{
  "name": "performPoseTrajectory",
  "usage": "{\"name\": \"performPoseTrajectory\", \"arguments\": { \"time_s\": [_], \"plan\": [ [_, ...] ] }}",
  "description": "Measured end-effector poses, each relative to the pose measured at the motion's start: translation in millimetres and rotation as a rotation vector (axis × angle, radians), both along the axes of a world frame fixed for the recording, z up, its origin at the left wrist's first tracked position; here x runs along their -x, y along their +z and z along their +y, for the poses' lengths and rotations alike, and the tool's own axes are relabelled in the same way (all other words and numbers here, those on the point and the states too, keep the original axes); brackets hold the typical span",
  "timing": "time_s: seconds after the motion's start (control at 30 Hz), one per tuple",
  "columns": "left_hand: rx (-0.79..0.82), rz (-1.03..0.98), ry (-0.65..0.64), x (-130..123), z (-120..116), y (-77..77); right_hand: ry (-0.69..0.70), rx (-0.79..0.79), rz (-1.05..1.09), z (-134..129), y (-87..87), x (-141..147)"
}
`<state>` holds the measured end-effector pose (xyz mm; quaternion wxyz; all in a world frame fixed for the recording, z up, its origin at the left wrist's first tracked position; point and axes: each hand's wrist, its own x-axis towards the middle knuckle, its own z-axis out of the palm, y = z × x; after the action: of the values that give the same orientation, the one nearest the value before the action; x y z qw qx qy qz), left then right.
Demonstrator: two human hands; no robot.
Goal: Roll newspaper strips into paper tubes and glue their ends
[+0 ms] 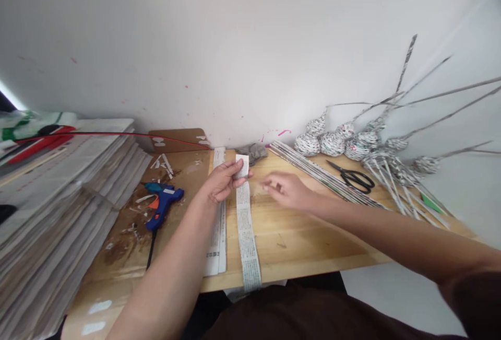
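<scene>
My left hand (226,180) pinches the upper end of a long newspaper strip (246,225). The strip hangs down over the table's front edge toward my lap. To its right, my right hand (285,189) is smeared by motion, with its fingers drawn together. A faint thin streak shows at its fingertips, too blurred to name. Beside the strip on the left lies a stack of cut newspaper strips (221,241). Behind my left hand sits a crumpled grey cloth (253,152).
At left are a blue glue gun (166,204) on stained cardboard (117,264) and a tall newspaper stack (74,214). At right lie rolled paper sticks (321,173), black scissors (354,179) and several woven paper gourds (332,143) with long sticks jutting out. A wall stands behind.
</scene>
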<state>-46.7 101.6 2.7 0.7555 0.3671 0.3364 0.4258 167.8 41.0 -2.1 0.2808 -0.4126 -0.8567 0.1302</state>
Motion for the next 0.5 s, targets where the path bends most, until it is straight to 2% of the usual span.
{"name": "performPoseTrajectory", "arguments": {
  "time_s": [0.1, 0.2, 0.3, 0.5],
  "plan": [
    [0.0, -0.004, 0.007, -2, -1, -2.1, -0.22, -0.112, -0.076, 63, -4.2, 11],
    [-0.006, -0.005, 0.012, -3, -1, -4.4, -0.372, 0.022, -0.274, 104, -11.4, 25],
    [-0.006, 0.007, 0.021, -5, 0, -6.0, -0.449, 0.086, -0.306, 123, -17.8, 35],
    [0.008, 0.019, 0.039, -7, -1, -5.1, -0.588, 0.109, -0.247, 133, -24.2, 36]
  ]
}}
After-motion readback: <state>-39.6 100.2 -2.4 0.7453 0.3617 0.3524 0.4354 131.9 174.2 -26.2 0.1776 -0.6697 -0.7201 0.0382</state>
